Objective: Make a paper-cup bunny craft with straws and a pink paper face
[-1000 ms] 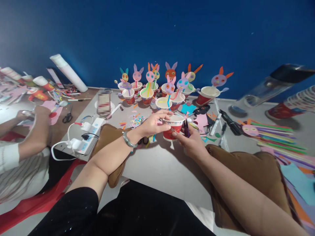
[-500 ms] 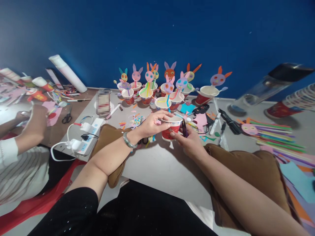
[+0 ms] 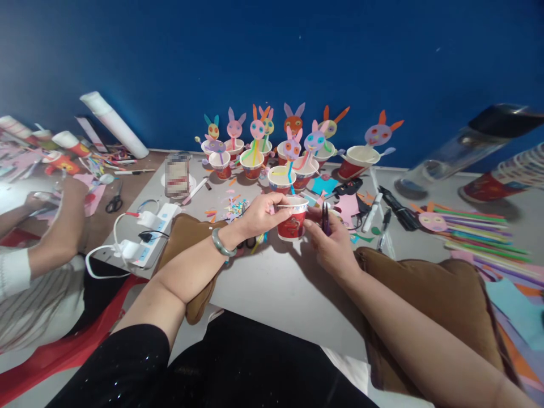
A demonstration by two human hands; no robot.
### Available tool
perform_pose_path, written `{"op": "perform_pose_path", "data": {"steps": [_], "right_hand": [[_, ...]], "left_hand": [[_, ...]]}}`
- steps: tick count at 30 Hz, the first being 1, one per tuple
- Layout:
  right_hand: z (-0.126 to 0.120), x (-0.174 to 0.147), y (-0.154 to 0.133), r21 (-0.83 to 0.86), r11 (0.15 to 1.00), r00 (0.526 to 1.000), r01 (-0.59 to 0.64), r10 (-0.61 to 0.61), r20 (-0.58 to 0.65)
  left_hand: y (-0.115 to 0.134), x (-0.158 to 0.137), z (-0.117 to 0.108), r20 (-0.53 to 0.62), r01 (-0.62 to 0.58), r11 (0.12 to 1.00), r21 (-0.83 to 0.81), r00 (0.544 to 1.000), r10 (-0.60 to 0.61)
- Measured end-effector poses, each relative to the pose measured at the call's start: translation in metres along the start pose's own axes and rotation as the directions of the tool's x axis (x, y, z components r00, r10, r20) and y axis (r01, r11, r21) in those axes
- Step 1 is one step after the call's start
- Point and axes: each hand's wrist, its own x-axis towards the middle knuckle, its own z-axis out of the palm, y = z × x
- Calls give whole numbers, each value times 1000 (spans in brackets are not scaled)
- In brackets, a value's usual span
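Observation:
A red paper cup [image 3: 292,224] with a white rim is held upright above the grey tabletop by my left hand [image 3: 266,215]. My left thumb lies near its rim, and the other fingers are partly hidden behind it. My right hand [image 3: 334,241] is closed around a slim, dark two-pronged tool [image 3: 326,219] with purple on it, prongs pointing up. The right fingertips are right beside the cup; whether they touch it I cannot tell. Just behind stands a similar cup [image 3: 281,177] carrying a purple rabbit face [image 3: 292,149] on a blue straw.
Several rabbit-faced cups line the blue wall. Paper scraps [image 3: 236,209] and markers [image 3: 372,212] lie around; straws [image 3: 484,226], a clear bottle [image 3: 450,153] and stacked cups [image 3: 505,178] are right. Left are a power strip [image 3: 158,238] and another person's arm [image 3: 63,221]. Brown cushions [image 3: 429,317] flank me.
The cup has turned and tilted slightly in my left hand, showing more of its red side. My right thumb has drawn back from the cup's front, and the tool has moved slightly right.

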Motion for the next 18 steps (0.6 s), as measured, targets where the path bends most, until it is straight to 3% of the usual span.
{"op": "perform_pose_path", "data": {"steps": [3,8,18], "right_hand": [[-1,-2,2,31,1000,997,0,3,-83],[2,-7,3,-13,1000,999,-10,10,37],[5,-13,-2,-134,991,988,27,-5,157]], "left_hand": [[0,1,1,-15,18,999,33,1000,-18],[1,2,4,-27,60,997,43,998,-59],[-3,1,6,-13,21,995,96,1000,-20]]}}
